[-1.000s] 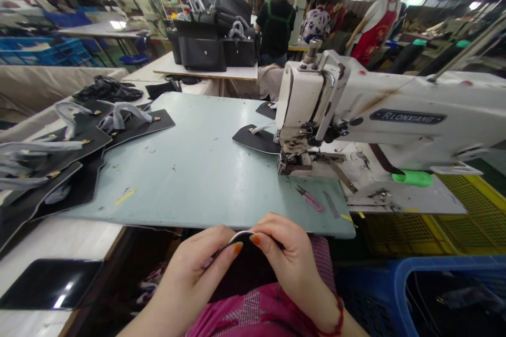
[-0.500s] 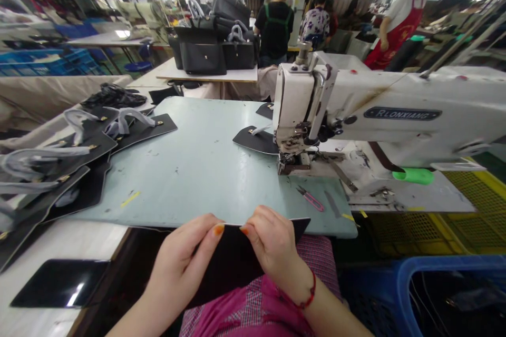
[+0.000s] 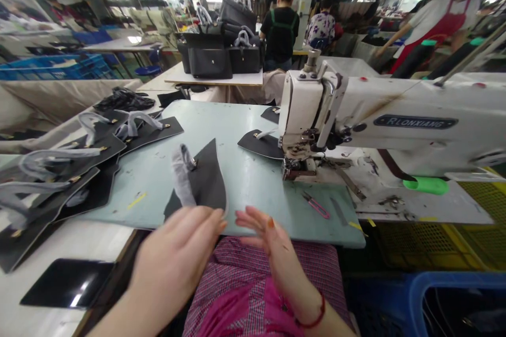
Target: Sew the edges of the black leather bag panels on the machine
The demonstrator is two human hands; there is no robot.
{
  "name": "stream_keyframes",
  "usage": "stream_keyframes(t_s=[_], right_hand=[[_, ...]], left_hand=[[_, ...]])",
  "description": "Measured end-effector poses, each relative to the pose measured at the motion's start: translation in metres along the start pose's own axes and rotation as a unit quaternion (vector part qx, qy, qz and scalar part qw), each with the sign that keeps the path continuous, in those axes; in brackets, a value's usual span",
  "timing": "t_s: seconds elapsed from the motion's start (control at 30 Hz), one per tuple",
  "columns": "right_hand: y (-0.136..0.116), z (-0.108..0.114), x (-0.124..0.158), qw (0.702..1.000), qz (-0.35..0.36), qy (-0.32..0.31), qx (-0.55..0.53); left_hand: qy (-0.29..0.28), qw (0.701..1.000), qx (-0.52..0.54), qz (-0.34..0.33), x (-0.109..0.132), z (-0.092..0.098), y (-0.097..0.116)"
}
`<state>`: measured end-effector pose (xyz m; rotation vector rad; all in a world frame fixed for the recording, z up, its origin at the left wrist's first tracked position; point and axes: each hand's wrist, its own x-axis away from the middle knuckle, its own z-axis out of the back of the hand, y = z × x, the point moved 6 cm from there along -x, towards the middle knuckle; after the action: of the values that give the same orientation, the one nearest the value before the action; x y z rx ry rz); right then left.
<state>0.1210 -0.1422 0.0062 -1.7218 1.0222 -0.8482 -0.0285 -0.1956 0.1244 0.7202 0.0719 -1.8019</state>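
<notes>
My left hand (image 3: 177,250) grips the near edge of a black bag panel (image 3: 207,179), its fingers closed over it. The panel is tilted up above the pale green tabletop, and a handle in grey-white wrapping (image 3: 182,179) is fixed to it by a metal ring. My right hand (image 3: 269,234) is off the panel, a little to its right, fingers stretched out and slightly blurred. Another black panel (image 3: 261,145) lies by the needle end of the sewing machine (image 3: 308,116). Pink thread snips (image 3: 316,205) rest on the tabletop right of my hands.
Several black panels with wrapped handles (image 3: 79,155) are piled at the left. A dark glossy phone-like slab (image 3: 67,283) lies nearer me. Black bags (image 3: 209,63) stand on a table behind. A blue basket (image 3: 419,295) is at lower right, and a person in a red apron (image 3: 438,34) stands beyond the machine.
The black panel, earlier held by both hands at the table edge, has turned up above the tabletop, showing its handle. My right hand has let go and opened; my left still grips it.
</notes>
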Motion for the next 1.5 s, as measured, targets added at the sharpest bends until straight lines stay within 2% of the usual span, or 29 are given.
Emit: stream_keyframes(t_s=[0.03, 0.07, 0.13, 0.17, 0.23, 0.3, 0.33, 0.4, 0.43, 0.5, 0.6, 0.63, 0.67, 0.7, 0.73, 0.77, 0.9, 0.97, 1.07, 1.27, 1.5], right_hand=[[0.013, -0.009, 0.005, 0.995, -0.058, -0.009, -0.084], [0.025, -0.014, 0.009, 0.985, -0.1, -0.001, -0.144], [0.049, -0.009, 0.013, 0.968, -0.146, 0.044, -0.198], [0.06, -0.003, 0.015, 0.965, -0.159, 0.064, -0.201], [0.076, 0.014, 0.016, 0.964, -0.178, 0.094, -0.174], [0.08, 0.028, 0.016, 0.97, -0.183, 0.111, -0.117], [0.079, 0.031, 0.016, 0.974, -0.18, 0.11, -0.088], [0.071, 0.03, 0.012, 0.981, -0.165, 0.088, -0.048], [0.067, 0.026, 0.011, 0.984, -0.159, 0.069, -0.041], [0.06, 0.013, 0.009, 0.985, -0.16, 0.027, -0.057], [0.057, 0.0, 0.01, 0.977, -0.179, 0.001, -0.115], [0.056, -0.001, 0.009, 0.975, -0.182, 0.007, -0.129], [0.054, 0.001, 0.007, 0.974, -0.182, 0.018, -0.134], [0.051, 0.006, 0.004, 0.975, -0.178, 0.034, -0.127], [0.047, 0.012, -0.001, 0.979, -0.167, 0.05, -0.104], [0.042, 0.019, -0.008, 0.984, -0.152, 0.064, -0.068], [0.015, 0.05, -0.042, 0.99, -0.089, 0.085, 0.073], [0.005, 0.062, -0.058, 0.991, -0.08, 0.081, 0.073], [-0.005, 0.076, -0.076, 0.994, -0.076, 0.069, 0.047], [-0.005, 0.087, -0.093, 0.993, -0.07, 0.082, 0.045], [-0.004, 0.095, -0.098, 0.987, -0.058, 0.133, 0.063]], left_hand=[[-0.051, 0.997, -0.032, -0.045, -0.002, -0.031, 0.012], [-0.087, 0.993, -0.048, -0.06, -0.001, -0.058, 0.02], [-0.147, 0.988, -0.033, -0.029, 0.012, -0.103, 0.021], [-0.159, 0.987, 0.009, 0.0, 0.024, -0.117, 0.017], [-0.137, 0.981, 0.112, 0.079, 0.057, -0.127, 0.0], [-0.053, 0.963, 0.167, 0.203, 0.096, -0.124, -0.027], [-0.009, 0.942, 0.186, 0.28, 0.116, -0.121, -0.041], [0.049, 0.87, 0.251, 0.421, 0.148, -0.124, -0.058], [0.064, 0.824, 0.298, 0.478, 0.157, -0.128, -0.06], [0.077, 0.711, 0.404, 0.57, 0.158, -0.14, -0.054], [0.071, 0.542, 0.549, 0.632, 0.13, -0.154, -0.033], [0.063, 0.501, 0.586, 0.634, 0.116, -0.157, -0.027], [0.052, 0.473, 0.612, 0.631, 0.102, -0.16, -0.024], [0.043, 0.46, 0.626, 0.628, 0.087, -0.162, -0.023], [0.04, 0.459, 0.627, 0.628, 0.073, -0.165, -0.026], [0.042, 0.471, 0.62, 0.626, 0.059, -0.167, -0.031], [0.049, 0.565, 0.592, 0.573, -0.01, -0.181, -0.054], [0.032, 0.598, 0.596, 0.535, -0.043, -0.189, -0.06], [-0.009, 0.621, 0.594, 0.512, -0.075, -0.202, -0.066], [-0.045, 0.656, 0.575, 0.488, -0.099, -0.215, -0.083], [-0.046, 0.653, 0.572, 0.493, -0.108, -0.222, -0.085]])
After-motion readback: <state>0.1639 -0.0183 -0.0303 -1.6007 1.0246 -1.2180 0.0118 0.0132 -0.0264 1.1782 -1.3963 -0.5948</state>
